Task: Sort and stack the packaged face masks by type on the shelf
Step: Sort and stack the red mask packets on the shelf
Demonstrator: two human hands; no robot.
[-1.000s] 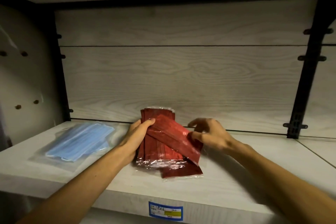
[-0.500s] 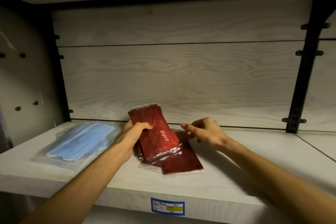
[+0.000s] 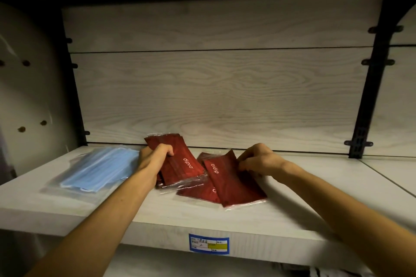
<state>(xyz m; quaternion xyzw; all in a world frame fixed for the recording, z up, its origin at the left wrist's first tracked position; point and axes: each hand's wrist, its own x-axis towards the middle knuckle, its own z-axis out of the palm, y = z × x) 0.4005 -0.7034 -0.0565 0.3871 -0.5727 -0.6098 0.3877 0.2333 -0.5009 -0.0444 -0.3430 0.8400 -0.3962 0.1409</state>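
On a wooden shelf (image 3: 157, 213), the left hand (image 3: 153, 156) grips a tilted stack of red mask packs (image 3: 180, 164); the right hand (image 3: 258, 159), fingers curled, pinches another red pack (image 3: 234, 184). Blue mask packs (image 3: 99, 168) lie left.

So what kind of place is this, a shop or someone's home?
Most likely a shop or stockroom: a wood-grain display shelf carrying a blue price label on its front edge, black slotted uprights, and packaged red masks being sorted.
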